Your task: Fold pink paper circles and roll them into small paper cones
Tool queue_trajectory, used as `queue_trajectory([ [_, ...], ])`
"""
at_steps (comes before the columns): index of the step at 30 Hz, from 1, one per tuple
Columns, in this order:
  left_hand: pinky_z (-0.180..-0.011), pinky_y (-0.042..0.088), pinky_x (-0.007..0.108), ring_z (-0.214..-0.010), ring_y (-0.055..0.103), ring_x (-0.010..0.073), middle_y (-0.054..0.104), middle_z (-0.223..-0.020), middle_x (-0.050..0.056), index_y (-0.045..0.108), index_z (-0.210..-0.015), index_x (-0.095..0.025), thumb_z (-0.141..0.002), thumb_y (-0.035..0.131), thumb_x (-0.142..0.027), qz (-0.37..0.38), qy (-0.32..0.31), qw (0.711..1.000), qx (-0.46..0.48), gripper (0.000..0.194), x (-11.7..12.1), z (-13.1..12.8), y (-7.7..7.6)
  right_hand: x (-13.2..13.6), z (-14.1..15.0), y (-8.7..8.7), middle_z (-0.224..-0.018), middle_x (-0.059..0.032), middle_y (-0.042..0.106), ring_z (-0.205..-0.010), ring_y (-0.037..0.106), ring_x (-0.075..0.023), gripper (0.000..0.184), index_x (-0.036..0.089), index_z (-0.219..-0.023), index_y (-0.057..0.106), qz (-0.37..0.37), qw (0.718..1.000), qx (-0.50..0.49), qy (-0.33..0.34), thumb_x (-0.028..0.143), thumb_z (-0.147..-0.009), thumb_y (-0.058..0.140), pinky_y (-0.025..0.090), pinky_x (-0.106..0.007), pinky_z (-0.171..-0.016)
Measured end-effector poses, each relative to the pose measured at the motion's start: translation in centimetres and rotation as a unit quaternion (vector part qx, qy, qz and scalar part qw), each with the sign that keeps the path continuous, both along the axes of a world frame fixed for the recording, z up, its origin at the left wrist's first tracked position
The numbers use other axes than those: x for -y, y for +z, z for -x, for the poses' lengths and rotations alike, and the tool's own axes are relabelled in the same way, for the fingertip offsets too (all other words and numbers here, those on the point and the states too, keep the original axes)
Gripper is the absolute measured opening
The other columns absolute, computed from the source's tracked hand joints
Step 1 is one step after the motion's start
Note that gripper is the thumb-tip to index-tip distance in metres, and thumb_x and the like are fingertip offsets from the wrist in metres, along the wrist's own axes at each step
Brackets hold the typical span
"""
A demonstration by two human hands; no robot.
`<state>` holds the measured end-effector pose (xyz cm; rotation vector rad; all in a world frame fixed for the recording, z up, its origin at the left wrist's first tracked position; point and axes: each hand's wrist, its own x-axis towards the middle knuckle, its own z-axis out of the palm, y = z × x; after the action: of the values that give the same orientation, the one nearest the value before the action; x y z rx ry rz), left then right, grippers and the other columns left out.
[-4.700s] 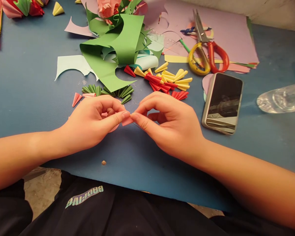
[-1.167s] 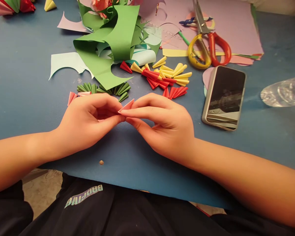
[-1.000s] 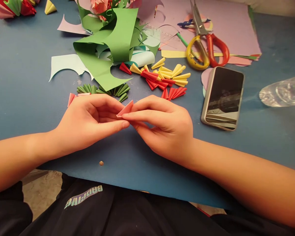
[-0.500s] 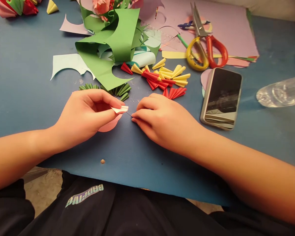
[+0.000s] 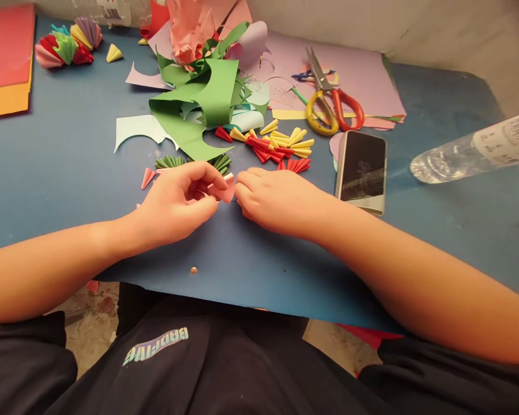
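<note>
My left hand (image 5: pixel 181 199) is curled above the table with a piece of pink paper (image 5: pixel 227 189) at its thumb and fingertips. Close beside it on the right, my right hand (image 5: pixel 277 199) is closed, knuckles up. A thin dark needle-like stick (image 5: pixel 234 201) shows at its fingertips, mostly hidden. Small rolled green paper cones (image 5: pixel 169 162) lie just behind my left hand, and a pink paper cone (image 5: pixel 147 177) rests to its left. Red cones (image 5: pixel 294 165) and yellow cones (image 5: pixel 296 137) are heaped behind my right hand.
Green paper scraps (image 5: pixel 218 86) pile up at the back. Scissors (image 5: pixel 335 109) lie on purple sheets (image 5: pixel 363 86). A phone (image 5: pixel 362 170) and a lying plastic bottle (image 5: pixel 454 158) are at right. Folded paper fans (image 5: pixel 67 49) and red sheets (image 5: pixel 4 46) sit back left.
The camera view has shifted, showing more of the table's back. My hands are closer together. The folded paper in my left hand is replaced by a wider pink piece. A pink cone now shows at left.
</note>
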<state>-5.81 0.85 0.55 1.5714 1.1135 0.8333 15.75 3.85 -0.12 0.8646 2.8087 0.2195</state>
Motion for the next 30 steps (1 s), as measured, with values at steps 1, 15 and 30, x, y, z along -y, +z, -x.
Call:
queue_trajectory([
  [1, -0.076, 0.057, 0.03, -0.09, 0.073, 0.0203, 0.079, -0.097, 0.005, 0.072, -0.093, -0.018, -0.081, 0.069, -0.018, -0.001, -0.007, 1.0, -0.004, 0.013, 0.0, 0.0, 0.0, -0.1, -0.1, 0.1, -0.093, -0.0173, 0.069, -0.086, 0.059, -0.0285, 0.021, 0.008, -0.1, 0.07, 0.001, 1.0, 0.008, 0.01, 0.009, -0.1, 0.049, 0.023, -0.034, -0.058],
  [15, -0.059, 0.045, 0.026, -0.066, 0.06, 0.0129, 0.072, -0.085, 0.0, 0.06, -0.11, -0.021, -0.087, 0.076, -0.029, 0.066, -0.036, 0.996, 0.041, 0.029, -0.2, -0.1, -0.6, 0.8, -3.4, 1.5, -0.077, -0.0079, 0.067, -0.067, 0.057, -0.0213, 0.011, 0.018, -0.079, 0.064, -0.063, 0.991, -0.093, 0.079, 0.015, -0.089, 0.058, 0.032, -0.033, -0.058],
  [30, -0.065, 0.048, 0.025, -0.071, 0.065, 0.0099, 0.073, -0.085, -0.001, 0.055, -0.081, -0.018, -0.078, 0.089, -0.022, 0.195, -0.027, 0.969, 0.147, 0.034, 0.5, -0.4, 0.3, 4.6, -0.6, 0.0, -0.083, -0.0012, 0.083, -0.079, 0.08, -0.0186, 0.02, 0.02, -0.091, 0.071, 0.364, 0.532, -0.724, -0.244, 0.018, -0.078, 0.085, 0.067, -0.031, -0.07],
])
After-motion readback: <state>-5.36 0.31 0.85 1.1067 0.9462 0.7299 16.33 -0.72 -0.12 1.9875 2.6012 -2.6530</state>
